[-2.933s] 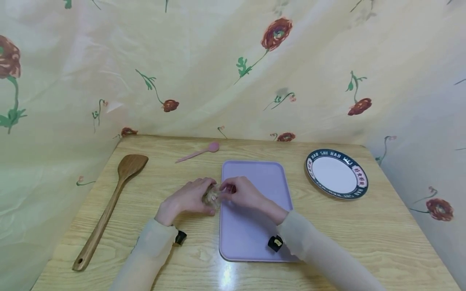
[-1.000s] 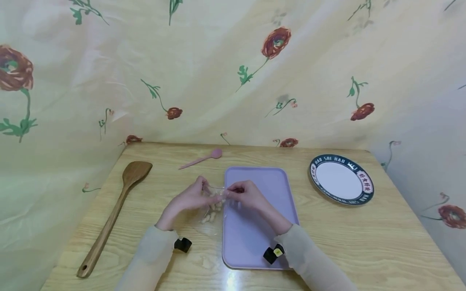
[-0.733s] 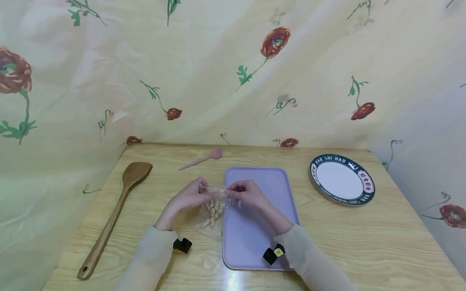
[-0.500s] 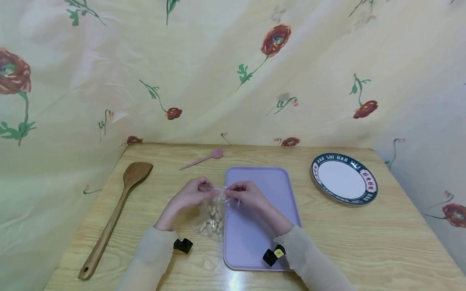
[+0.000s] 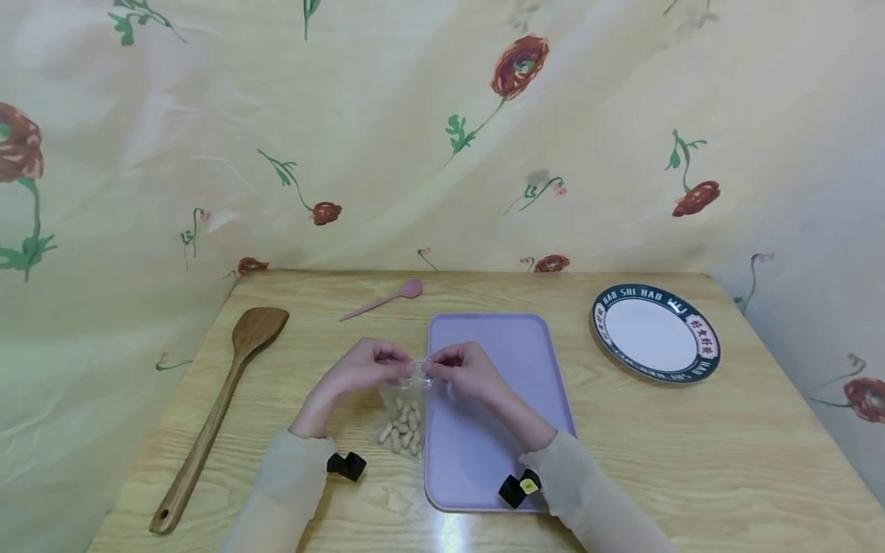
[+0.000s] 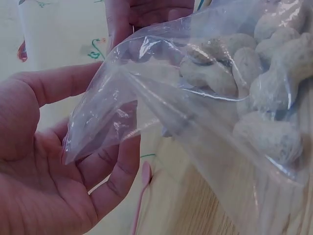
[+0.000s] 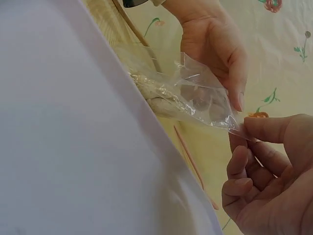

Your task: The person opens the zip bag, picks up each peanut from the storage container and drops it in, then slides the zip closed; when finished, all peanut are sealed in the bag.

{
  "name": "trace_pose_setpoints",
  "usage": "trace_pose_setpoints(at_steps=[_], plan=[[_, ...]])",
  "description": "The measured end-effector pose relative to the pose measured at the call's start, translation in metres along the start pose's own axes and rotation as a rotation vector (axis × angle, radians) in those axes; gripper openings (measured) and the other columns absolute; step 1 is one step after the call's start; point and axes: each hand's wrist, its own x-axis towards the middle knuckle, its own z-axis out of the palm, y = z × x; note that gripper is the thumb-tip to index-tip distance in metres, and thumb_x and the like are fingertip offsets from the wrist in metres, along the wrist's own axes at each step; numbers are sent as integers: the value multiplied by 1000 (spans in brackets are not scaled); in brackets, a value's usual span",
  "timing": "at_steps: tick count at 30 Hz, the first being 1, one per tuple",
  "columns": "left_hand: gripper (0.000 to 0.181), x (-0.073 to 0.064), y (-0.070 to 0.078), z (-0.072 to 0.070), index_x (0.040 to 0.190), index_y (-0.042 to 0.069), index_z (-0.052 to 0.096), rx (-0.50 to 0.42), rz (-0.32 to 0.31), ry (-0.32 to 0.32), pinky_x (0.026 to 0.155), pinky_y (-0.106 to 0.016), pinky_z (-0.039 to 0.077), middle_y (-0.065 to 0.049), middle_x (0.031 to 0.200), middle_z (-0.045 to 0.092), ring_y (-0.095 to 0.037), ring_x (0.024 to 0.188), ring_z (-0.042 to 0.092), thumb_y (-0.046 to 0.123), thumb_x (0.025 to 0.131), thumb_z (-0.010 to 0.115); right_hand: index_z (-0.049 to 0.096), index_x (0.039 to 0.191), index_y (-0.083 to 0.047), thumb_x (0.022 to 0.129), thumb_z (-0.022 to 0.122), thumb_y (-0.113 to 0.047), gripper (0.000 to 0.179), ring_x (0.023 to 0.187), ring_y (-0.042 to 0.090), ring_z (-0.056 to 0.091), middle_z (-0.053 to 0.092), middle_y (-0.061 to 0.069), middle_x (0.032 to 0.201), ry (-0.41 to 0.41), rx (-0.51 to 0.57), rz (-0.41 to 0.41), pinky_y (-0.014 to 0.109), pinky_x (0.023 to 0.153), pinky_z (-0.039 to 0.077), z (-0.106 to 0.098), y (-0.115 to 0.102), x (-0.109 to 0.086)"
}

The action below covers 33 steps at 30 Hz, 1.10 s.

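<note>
A clear plastic bag hangs from both hands just left of the lilac tray. Several unshelled peanuts lie in its lower part; they appear large through the film in the left wrist view. My left hand pinches the bag's top edge between thumb and fingers. Facing it, my right hand pinches the same edge at the other side, its fingertips close to the left ones. In the right wrist view, the thumb and forefinger of the right hand grip a corner of the bag.
The lilac tray lies under my right forearm. A wooden spatula lies on the left and a small pink spoon at the back. At the right back sits a plate with a dark patterned rim. A flowered cloth hangs behind the table.
The bag, at first bunched in my left hand, now hangs spread out with its peanuts lower down. Both hands had its top edge stretched between them; they have since come closer together.
</note>
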Motion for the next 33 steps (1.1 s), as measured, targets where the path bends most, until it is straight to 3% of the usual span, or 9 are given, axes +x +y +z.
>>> trace_pose_setpoints(at_steps=[11, 18, 22, 27, 33], plan=[[17, 2, 4, 8, 97, -4, 73, 97, 49, 27, 70, -30, 54, -4, 83, 71, -14, 75, 64, 12, 93, 69, 77, 93, 3, 89, 73, -13, 16, 67, 11, 57, 73, 6, 81, 11, -95, -85, 25, 61, 46, -1, -5, -1], [18, -1, 5, 8, 98, -4, 74, 118, 75, 28, 67, -28, 52, -5, 82, 70, -15, 72, 63, 13, 93, 69, 77, 94, 4, 89, 73, -13, 18, 65, 10, 56, 73, 9, 81, 5, -115, -106, 24, 59, 45, -2, -5, -2], [18, 6, 10, 19, 100, -2, 75, 151, 118, 5, 68, -29, 55, -7, 86, 72, -15, 73, 65, 14, 93, 70, 78, 91, 1, 90, 73, -13, 14, 64, 10, 57, 73, 6, 78, 45, -152, -135, 23, 58, 45, -10, 0, -11], [14, 1, 10, 24, 95, 2, 76, 229, 109, 69, 68, -29, 55, -4, 86, 73, -14, 73, 66, 14, 91, 72, 79, 90, -5, 91, 72, -16, 13, 65, 7, 57, 72, -2, 77, 46, -203, -151, 22, 59, 46, -5, 0, -14], [12, -4, 9, 31, 89, 1, 76, 239, 100, 106, 64, -26, 52, -4, 79, 71, -14, 70, 63, 12, 91, 72, 78, 87, -4, 92, 70, -12, 12, 63, 4, 56, 70, -3, 74, 39, -191, -181, 20, 60, 47, 1, 0, -17]])
